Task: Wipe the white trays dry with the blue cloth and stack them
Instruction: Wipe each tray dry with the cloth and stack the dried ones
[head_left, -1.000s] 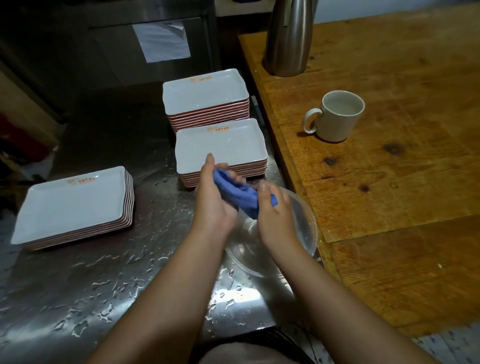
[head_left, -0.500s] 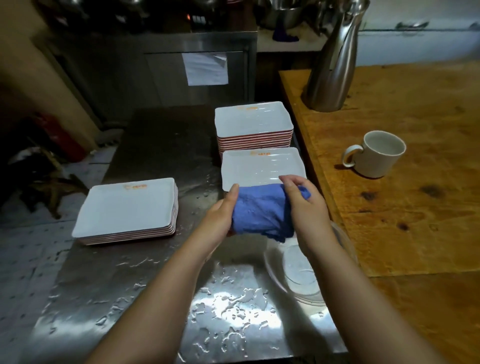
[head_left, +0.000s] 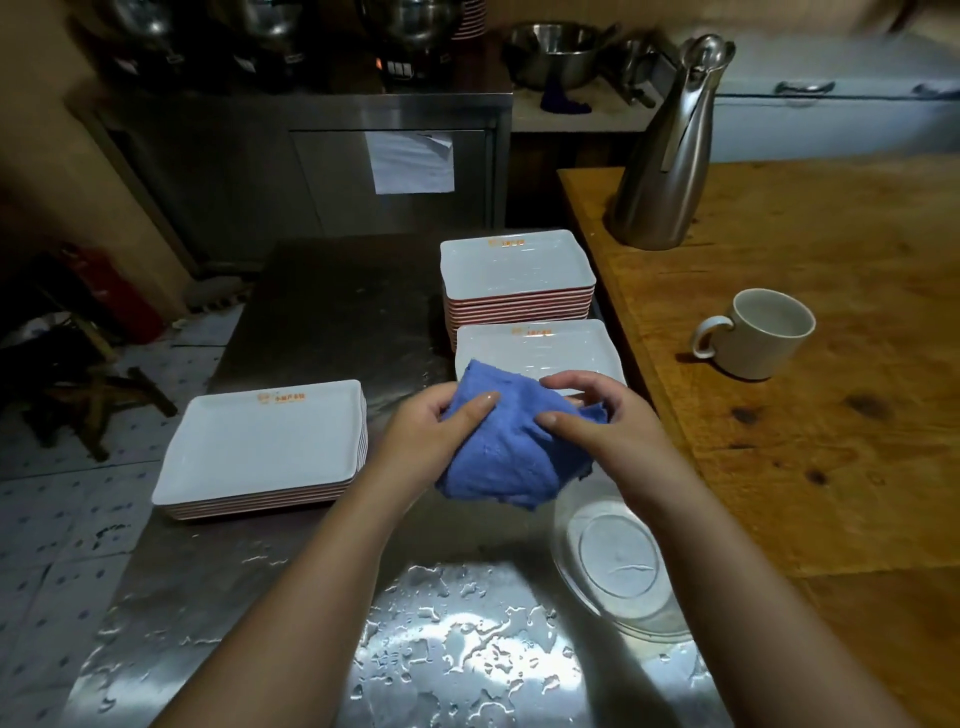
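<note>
The soft blue terry cloth (head_left: 511, 457) is bunched into a loose, crumpled wad and held up over the wet stainless steel bench (head_left: 322, 623), just in front of the nearest stack of white rectangular trays with red-brown edges (head_left: 540, 348), whose near rim it hides. The left hand (head_left: 428, 434) grips the cloth from the left, thumb laid across its top and fingers curled beneath it; the right hand (head_left: 605, 421) pinches the cloth's right side, thumb pressed on the fabric and fingers arched over it. Behind that stack stands a taller stack of the same trays (head_left: 517, 270), each top tray carrying a small orange logo at its far edge. A third, lower stack of trays (head_left: 260, 447) sits well apart on the left of the bench. A clear, shallow glass bowl (head_left: 618, 566) rests on the bench just below the right forearm, which covers part of its rim; it may hold a little water, though the glare makes that hard to judge. To the right, on the worn wooden table (head_left: 831, 467), stand a white ceramic mug (head_left: 763, 335) and a tall brushed-steel jug (head_left: 670, 150).
</note>
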